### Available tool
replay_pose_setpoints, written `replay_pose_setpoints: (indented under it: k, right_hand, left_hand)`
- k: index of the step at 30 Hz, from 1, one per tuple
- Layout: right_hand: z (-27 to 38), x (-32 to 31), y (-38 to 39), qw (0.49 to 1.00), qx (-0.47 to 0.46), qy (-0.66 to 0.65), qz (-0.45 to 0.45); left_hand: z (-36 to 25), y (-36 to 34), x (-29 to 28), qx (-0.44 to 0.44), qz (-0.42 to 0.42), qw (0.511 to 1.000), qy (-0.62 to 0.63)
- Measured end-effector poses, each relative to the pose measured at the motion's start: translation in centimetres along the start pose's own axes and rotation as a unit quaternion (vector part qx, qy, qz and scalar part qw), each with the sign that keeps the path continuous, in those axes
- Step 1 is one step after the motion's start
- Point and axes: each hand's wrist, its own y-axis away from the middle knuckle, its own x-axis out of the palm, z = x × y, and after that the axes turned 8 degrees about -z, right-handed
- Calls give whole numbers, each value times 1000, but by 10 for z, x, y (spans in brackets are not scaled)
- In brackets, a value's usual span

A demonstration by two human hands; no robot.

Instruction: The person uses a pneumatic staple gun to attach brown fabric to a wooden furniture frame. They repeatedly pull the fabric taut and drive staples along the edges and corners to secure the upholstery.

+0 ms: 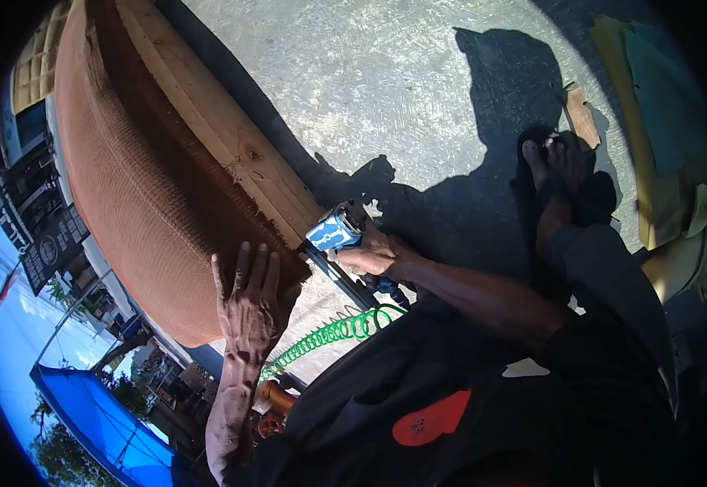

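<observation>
Brown ribbed fabric [138, 174] covers a long, rounded padded piece, its frayed edge lying along a bare wooden beam [236, 138]. My left hand [252, 312] lies flat on the fabric near its close end, fingers stretched out. In my right hand [376, 255] is a blue and silver air staple gun [335, 232], gripped by its handle. The gun's head is by the near end of the beam and the fabric edge; whether its nose touches them is hidden. A green coiled air hose [329, 333] hangs below the gun.
Sunlit concrete floor [353, 73] carries my dark shadow. A bare foot [560, 162] stands at the right beside a scrap of tan board [582, 116]. Yellowish foam sheets [653, 195] lean at far right. An orange-brown tank [276, 398] stands below; a blue canopy [102, 422] spreads at lower left.
</observation>
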Motion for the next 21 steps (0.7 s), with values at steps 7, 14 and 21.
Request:
replay_pose_setpoints:
  k: [7,14,21]
  right_hand:
    - [45,-2,8,995,8,-92,27]
    - [40,2,2,991,-36,-128,14]
    - [40,12,0,987,-3,-160,-10]
  left_hand:
    - [14,-5,11,51,48,998,3]
    - [13,-21,17,66,85,994,-31]
    - [14,-26,19,75,70,995,-14]
